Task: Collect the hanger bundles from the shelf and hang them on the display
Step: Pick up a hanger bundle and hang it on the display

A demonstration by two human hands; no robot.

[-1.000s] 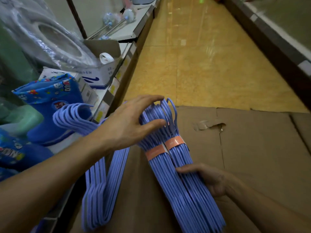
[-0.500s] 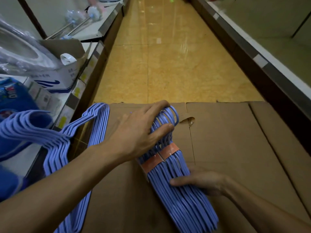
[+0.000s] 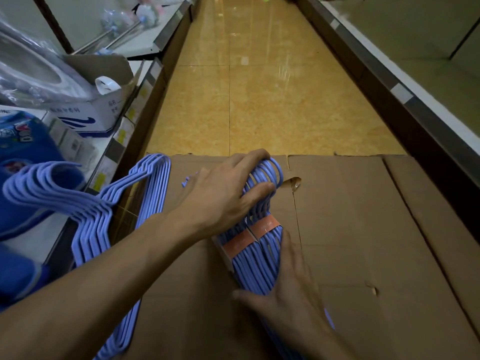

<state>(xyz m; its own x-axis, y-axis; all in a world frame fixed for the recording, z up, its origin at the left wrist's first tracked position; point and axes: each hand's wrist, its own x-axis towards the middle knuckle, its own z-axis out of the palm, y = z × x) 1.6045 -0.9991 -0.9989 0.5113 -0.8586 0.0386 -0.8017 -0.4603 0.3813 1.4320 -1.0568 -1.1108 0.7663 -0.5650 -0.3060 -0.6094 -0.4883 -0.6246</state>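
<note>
1. A bundle of purple hangers (image 3: 255, 258) lay on flattened brown cardboard (image 3: 363, 229), its hooks pointing away from the person and its long wires running back toward them.
2. Two orange paper bands (image 3: 250, 236) wrapped the bundle just below the hooks, side by side.
3. The left hand (image 3: 223, 197) reached in from the lower left and sat on the hook end; its fingers (image 3: 255, 158) were curled over the tops of the hooks and the thumb pressed in from the near side, so the hand was grasping the hooks.
4. The right hand (image 3: 288, 294) came in from the bottom edge and lay on the body of the bundle, below the bands. Its index finger stretched along the wires toward the bands and the thumb stuck out to the left across the wires; the other fingers were hidden on the far side, so I cannot tell whether they were clasping the bundle or only resting on it.
5. More purple hangers (image 3: 98, 219), loose and fanned out, hung over the edge of the shelf (image 3: 111, 149) on the left, between the shelf and the cardboard.
6. On that shelf stood a white carton with blue print (image 3: 91, 118) and blue printed goods (image 3: 23, 141).
7. Yellow tiled floor (image 3: 259, 87) ran up the aisle beyond the cardboard.
</note>
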